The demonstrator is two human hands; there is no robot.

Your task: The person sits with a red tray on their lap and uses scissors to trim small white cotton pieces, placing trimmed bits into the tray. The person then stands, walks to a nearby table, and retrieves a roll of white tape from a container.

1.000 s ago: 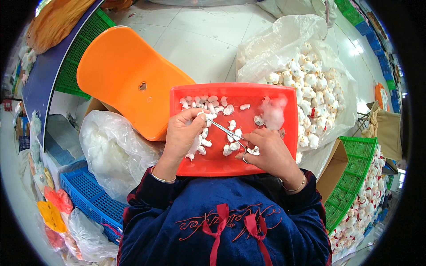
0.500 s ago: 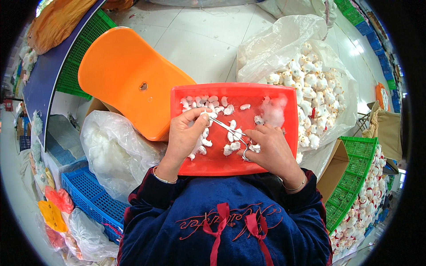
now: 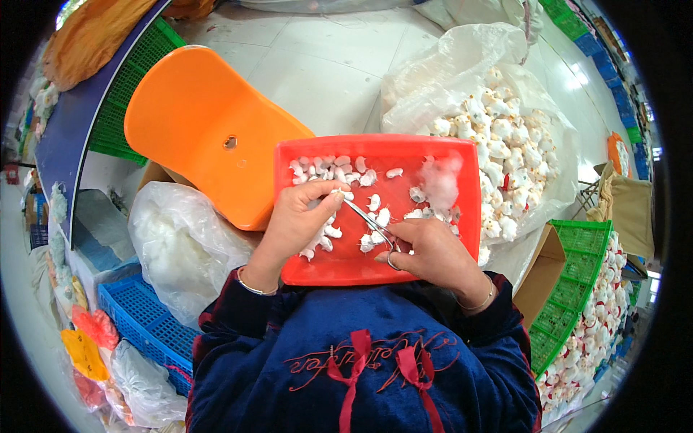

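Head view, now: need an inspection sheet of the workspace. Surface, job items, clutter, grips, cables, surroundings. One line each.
Surface: red tray in front of the torso, scattered with small white pieces.
Job items: metal tool with finger loops, its tip at a white piece in the left fingers.
Clutter: white fluff in the tray's far right part.
Grips: left hand pinches the piece; right hand holds the tool by its loops.
Cables: nothing seen.
Surroundings: orange seat and blue crate on the left; clear bag of stuffed white shapes and green crate on the right.
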